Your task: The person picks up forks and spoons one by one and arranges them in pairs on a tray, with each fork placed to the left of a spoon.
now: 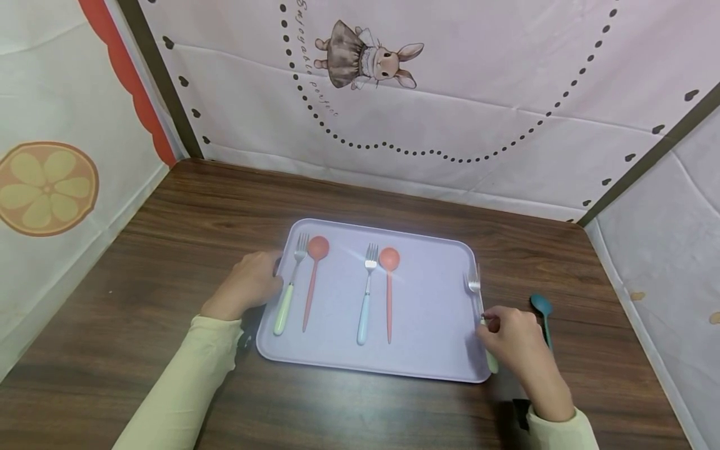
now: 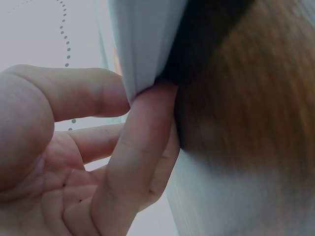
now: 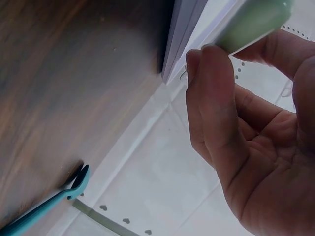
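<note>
A lilac tray lies on the wooden table. My left hand pinches its left rim, thumb above and fingers beneath, as the left wrist view shows. At the right rim my right hand pinches a fork by its light green handle; the fork's middle is hidden behind the fingers. On the tray lie another green-handled fork beside a coral spoon, and a blue-handled fork beside a second coral spoon.
Right of the tray, a teal spoon rests on the table, partly behind my right hand; it also shows in the right wrist view. Printed cloth walls border the table at the back and both sides.
</note>
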A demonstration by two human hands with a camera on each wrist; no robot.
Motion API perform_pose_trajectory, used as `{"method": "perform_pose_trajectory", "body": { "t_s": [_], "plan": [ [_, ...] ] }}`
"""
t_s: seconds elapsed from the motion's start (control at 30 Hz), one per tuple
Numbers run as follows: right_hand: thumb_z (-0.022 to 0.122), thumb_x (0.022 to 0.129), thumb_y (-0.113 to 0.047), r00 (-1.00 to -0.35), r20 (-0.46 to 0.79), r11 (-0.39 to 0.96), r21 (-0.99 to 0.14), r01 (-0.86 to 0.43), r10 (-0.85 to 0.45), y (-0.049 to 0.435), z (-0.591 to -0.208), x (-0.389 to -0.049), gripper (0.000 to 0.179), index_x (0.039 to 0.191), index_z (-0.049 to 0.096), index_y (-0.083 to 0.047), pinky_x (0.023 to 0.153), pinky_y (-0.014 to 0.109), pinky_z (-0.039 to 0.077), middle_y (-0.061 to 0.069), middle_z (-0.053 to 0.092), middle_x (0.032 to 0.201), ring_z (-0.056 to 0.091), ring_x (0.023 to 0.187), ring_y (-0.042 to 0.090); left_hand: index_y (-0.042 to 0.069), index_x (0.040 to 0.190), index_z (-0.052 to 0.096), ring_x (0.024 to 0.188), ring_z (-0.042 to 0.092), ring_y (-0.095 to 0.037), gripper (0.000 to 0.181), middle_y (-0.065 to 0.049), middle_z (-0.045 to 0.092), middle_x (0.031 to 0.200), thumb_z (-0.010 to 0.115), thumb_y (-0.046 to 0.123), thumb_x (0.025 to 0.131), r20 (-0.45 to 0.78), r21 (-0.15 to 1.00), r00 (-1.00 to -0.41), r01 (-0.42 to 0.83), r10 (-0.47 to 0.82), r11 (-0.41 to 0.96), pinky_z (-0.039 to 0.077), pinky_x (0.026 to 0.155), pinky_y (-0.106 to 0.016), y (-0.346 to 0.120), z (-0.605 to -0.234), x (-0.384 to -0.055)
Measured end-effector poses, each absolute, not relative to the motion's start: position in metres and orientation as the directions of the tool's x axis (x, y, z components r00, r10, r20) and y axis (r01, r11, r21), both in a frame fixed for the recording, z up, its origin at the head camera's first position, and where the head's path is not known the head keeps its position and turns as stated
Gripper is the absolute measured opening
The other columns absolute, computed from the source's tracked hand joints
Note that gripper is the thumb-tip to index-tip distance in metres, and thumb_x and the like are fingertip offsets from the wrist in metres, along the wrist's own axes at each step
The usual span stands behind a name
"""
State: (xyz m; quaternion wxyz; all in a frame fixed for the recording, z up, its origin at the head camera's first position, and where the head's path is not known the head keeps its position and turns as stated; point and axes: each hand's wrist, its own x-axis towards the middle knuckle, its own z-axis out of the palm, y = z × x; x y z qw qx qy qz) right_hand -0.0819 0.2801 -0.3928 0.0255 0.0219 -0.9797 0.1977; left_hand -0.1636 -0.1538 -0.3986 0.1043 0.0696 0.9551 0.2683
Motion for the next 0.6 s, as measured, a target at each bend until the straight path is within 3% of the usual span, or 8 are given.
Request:
{"method": "perform_pose_trajectory", "body": {
  "t_s": [0.6],
  "plan": [
    [0.070,0.079,-0.005,-0.998,0.038,0.927,-0.371,-0.061,-0.050,0.261,-0.394,-0.088,0.019,0.094,0.076,0.004,0.055,0.038,0.050,0.005,0.067,0.069,0.058,0.060,0.018,-0.007,0.127,0.059,0.082,0.059,-0.033,0.044,-0.019,0.062,0.093,0.051,0.001,0.084,-0.154,0.534,-0.969,0.083,0.193,0.841,0.053,0.072,-0.052,-0.154,-0.400,-0.163]
  ]
}}
